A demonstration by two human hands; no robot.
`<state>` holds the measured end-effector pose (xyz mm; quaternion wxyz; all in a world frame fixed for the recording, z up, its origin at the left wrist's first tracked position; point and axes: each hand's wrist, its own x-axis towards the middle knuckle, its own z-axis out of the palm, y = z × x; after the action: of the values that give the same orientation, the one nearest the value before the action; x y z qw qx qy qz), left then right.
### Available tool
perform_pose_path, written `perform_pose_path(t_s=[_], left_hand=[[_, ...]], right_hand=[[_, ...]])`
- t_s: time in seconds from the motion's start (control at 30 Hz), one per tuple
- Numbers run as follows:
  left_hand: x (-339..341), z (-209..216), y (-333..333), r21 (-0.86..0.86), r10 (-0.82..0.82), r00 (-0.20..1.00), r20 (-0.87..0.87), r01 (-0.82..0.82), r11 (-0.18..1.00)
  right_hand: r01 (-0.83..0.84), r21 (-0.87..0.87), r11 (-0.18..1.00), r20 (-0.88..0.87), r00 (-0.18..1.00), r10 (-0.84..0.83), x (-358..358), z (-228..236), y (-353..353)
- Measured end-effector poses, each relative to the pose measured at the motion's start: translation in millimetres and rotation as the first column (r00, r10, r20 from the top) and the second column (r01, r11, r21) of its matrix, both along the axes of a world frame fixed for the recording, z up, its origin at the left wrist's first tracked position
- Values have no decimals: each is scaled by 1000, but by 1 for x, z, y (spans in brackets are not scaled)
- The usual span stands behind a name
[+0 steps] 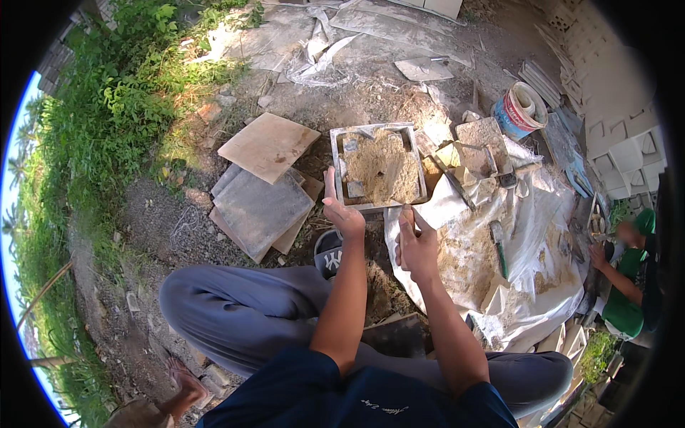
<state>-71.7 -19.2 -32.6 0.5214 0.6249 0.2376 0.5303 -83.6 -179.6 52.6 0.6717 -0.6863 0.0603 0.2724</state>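
A square mould frame [375,207] with pale rims holds crumbly sandy material [385,167], heaped over its middle and right; patches of its grey bottom show at the left. My left hand [344,215] lies against the frame's near left corner, fingers stretched along its outer side. At the near right corner is my right hand [417,246], with its fingers curled and thumb pressed forward. Whatever sits inside that grasp is mostly hidden. Beside the frame, to the left, square slabs [264,210] are stacked unevenly, a tan one [270,146] on top.
White plastic sheeting [528,242] with sandy material spreads to the right, bearing a green-handled tool [499,250]. A hammer [510,180] lies near several blocks. Beyond stands a bucket [519,110]. Another person [628,278] is at far right; another person's foot [187,381] shows lower left.
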Motion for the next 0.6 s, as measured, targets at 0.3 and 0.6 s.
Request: perform_pose_path(t_s=[0.3, 0.6], left_hand=[[3, -15, 35, -1, -242, 958, -155, 245, 970], [0, -32, 27, 4, -156, 975, -161, 159, 987]], right_hand=[[-126, -423, 897, 445, 834, 327, -26, -28, 49], [-51, -625, 779, 557, 670, 491, -33, -37, 40]])
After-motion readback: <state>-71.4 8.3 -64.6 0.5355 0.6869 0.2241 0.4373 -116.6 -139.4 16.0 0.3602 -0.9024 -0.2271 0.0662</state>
